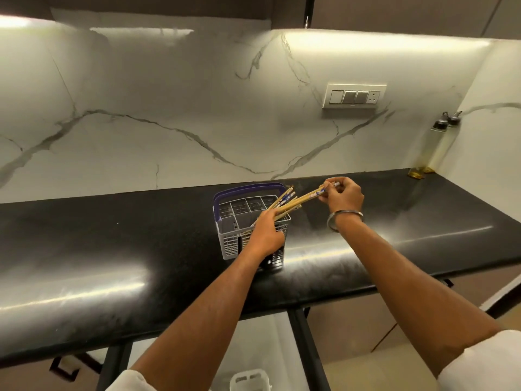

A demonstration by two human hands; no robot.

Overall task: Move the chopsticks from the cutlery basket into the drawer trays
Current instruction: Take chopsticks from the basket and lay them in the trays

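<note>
On the dark surface (112, 249) mid-frame, both hands, left (265, 232) and right (342, 197), are closed around chopsticks (293, 204) over the basket (234, 238), none yet in the drawer.

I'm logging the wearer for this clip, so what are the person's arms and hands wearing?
Both forearms are bare, with white sleeves pushed up near the elbows. The right hand has a plain silver metal bangle at its wrist. The left hand shows no ring, watch or glove.
</note>
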